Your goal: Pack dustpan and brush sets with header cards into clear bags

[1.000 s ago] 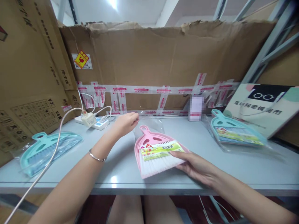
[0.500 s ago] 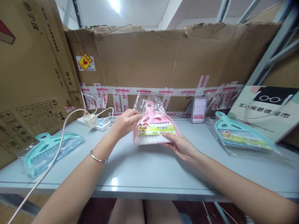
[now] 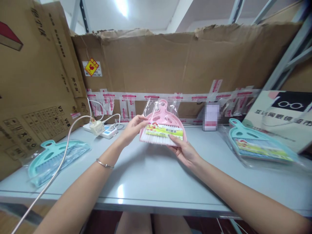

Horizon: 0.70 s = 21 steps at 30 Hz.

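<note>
A pink dustpan and brush set in a clear plastic bag is held up over the table, handle end up. Its white bristles face me, crossed by a printed label card. My right hand grips the lower right edge, thumb on the front and fingers behind. At the left edge, my left hand pinches the bag and pan side; part of its grip is hidden. A bagged turquoise dustpan set lies at the left without a visible card. Another turquoise dustpan set, with a card, lies at the right.
Cardboard boxes wall in the back and left of the table. A white cable runs from a power strip across the left dustpan. A phone and a printed white box stand at the back right.
The pink dustpan set has risen a little and tipped slightly clockwise. Both hands have kept to its edges. The whole view has shifted slightly.
</note>
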{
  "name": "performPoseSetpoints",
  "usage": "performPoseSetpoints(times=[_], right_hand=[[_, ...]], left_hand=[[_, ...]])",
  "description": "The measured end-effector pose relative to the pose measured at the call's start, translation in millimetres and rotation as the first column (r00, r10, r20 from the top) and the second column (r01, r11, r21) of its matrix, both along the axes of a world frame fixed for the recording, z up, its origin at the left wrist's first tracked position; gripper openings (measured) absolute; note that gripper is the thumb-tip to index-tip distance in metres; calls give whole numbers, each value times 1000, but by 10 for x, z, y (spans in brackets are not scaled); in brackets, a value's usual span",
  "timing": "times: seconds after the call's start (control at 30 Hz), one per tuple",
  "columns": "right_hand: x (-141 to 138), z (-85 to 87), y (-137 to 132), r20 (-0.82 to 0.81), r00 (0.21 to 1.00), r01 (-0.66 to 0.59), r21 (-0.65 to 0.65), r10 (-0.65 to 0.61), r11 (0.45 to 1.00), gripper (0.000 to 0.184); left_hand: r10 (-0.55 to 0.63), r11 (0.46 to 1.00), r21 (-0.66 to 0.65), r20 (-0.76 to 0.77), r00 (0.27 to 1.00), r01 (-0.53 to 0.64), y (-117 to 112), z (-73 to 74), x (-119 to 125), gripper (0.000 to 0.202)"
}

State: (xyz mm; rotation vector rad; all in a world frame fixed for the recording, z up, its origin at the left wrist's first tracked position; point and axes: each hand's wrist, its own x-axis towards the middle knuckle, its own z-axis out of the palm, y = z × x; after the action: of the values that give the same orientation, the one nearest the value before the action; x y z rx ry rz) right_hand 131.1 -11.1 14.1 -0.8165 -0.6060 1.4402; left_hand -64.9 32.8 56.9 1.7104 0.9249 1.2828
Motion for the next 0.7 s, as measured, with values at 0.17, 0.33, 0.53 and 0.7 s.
performPoseSetpoints(times=[0.17,0.33,0.53,0.7], right_hand=[[9,-79,2,46,996,-70,0,70,998,28],[68,-105,24,-2,999,-33,-7,33,999,26],[160,-63,47,28,999,22,-1,-22,1000,35],[147,-109,79,66,997,-50,8,49,999,28]], left_hand=[[211,945,-297,245,946,-134,34,-84,75,35],[37,896,-444,130,991,25,89,-87,-53,21],[-197,825,-512,136,971,239,41,-124,-4,30],[-185,871,-415,221,958,264,-55,-228,168,55]])
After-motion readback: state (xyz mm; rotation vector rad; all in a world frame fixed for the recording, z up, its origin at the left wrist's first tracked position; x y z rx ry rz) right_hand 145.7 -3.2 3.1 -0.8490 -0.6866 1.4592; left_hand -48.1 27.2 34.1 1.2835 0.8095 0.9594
